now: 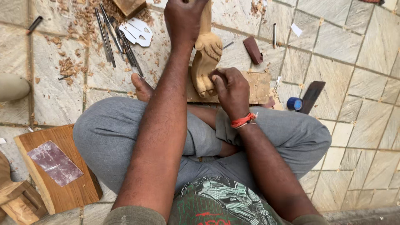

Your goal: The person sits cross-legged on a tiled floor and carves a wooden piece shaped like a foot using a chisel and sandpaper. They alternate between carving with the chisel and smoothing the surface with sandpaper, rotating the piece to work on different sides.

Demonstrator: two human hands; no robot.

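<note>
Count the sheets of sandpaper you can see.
1: a reddish sandpaper sheet lying on the board at lower left. The right hand may hold another piece against the carving; I can't tell.

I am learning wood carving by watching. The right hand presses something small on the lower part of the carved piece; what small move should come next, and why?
Probably a short rubbing stroke along the carved wooden piece. The right hand presses a small dark piece against its lower end, and the left hand grips the top, steadying it on the wooden board. What the dark piece is cannot be told.
</note>
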